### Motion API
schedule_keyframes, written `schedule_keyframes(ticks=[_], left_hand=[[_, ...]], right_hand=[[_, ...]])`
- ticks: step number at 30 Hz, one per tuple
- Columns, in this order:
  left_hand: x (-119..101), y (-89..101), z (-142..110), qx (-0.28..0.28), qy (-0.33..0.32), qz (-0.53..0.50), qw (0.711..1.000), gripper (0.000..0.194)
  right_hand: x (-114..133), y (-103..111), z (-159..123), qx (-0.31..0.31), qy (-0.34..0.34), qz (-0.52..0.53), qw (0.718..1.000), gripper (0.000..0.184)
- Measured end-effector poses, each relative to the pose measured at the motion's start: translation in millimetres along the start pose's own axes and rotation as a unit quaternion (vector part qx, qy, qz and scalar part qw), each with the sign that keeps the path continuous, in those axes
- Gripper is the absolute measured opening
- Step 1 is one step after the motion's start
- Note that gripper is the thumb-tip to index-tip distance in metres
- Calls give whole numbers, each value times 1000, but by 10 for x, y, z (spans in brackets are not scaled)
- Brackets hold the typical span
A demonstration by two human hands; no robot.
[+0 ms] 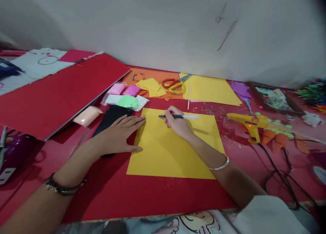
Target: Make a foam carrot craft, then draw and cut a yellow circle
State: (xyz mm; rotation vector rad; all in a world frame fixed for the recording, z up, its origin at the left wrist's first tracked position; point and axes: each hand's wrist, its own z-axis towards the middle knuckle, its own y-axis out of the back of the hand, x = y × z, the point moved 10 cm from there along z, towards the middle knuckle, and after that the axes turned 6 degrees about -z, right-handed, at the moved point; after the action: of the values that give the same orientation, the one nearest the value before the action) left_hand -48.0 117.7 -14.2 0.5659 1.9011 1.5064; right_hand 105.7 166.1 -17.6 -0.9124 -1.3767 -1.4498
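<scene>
A sheet of yellow paper (168, 156) lies flat on the red table in front of me. My right hand (176, 121) grips a pen (189, 117) with a black front part and a clear barrel. Its tip points left, over the upper left part of the sheet; whether it touches the paper I cannot tell. Fingers stretched out, my left hand (121, 135) rests with fingertips and thumb on the sheet's left edge. Beneath that hand lies a dark, flat phone-like object (105, 120), partly covered. No marks can be made out on the yellow sheet.
Behind the sheet are scissors (175, 83), yellow scraps (150, 84), a white stick (189, 96) and clay packets (128, 101). A yellow glue gun (251, 123) with a lit red light and a cord (276, 169) lies right. A red board (63, 91) leans at left.
</scene>
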Motion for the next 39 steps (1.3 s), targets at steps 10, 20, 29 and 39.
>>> schedule_keyframes(ticks=[10,20,29,39], left_hand=[[14,7,10,-1,0,0,1000,86],[20,20,16,-5,6,-4,1000,86],[18,5,15,-1,2,7,1000,86],[17,7,20,3,9,7,1000,86]], right_hand=[[67,-40,-32,15,26,-28,999,24],[147,-198,-162,76,13,-24,997,22],[240,-326,-368,129,23,-19,991,21],[293,-351,-606,167,21,-57,984,22]])
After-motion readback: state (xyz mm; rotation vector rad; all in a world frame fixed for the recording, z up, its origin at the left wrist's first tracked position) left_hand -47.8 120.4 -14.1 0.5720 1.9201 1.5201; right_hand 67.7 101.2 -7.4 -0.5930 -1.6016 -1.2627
